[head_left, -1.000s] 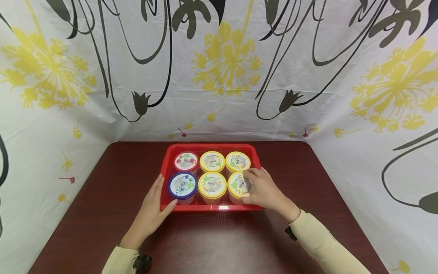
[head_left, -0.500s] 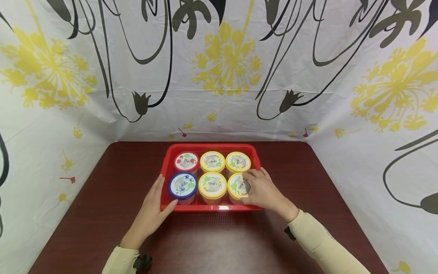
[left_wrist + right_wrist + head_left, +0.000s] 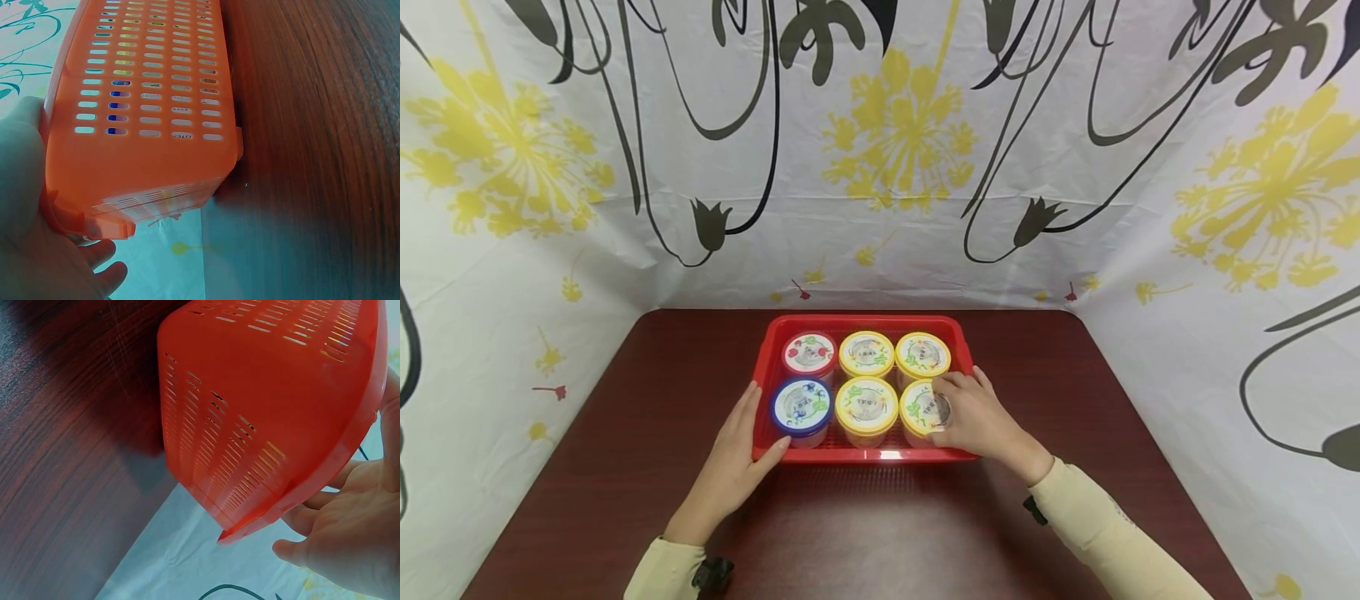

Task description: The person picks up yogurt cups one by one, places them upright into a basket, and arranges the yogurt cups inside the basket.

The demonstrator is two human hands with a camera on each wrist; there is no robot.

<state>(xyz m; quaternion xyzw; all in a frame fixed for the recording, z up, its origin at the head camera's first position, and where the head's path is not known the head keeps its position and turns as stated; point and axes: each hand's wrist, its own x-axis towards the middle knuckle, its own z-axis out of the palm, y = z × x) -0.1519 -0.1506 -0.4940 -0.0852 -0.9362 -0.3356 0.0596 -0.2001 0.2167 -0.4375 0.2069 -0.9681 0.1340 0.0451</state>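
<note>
A red plastic basket (image 3: 857, 456) on the table holds several lidded cups in two rows. At its front left corner my left hand (image 3: 730, 467) holds the rim, thumb over the front edge near the blue-lidded cup (image 3: 801, 406). Over the right side, my right hand (image 3: 985, 421) grips the front right yellow-lidded cup (image 3: 921, 408), covering part of the lid, while other fingers reach past the rim. In the left wrist view the slotted basket wall (image 3: 150, 150) hides the cups' sides. The right wrist view shows fingers (image 3: 303, 519) outside the basket wall (image 3: 269, 394).
A front middle yellow-lidded cup (image 3: 866, 406) stands between the blue-lidded and gripped cups. Behind are a red-lidded cup (image 3: 809, 353) and two yellow-lidded cups (image 3: 922, 354). The dark wooden table (image 3: 865, 533) backs onto a patterned white cloth (image 3: 850, 275), which also rises at both sides.
</note>
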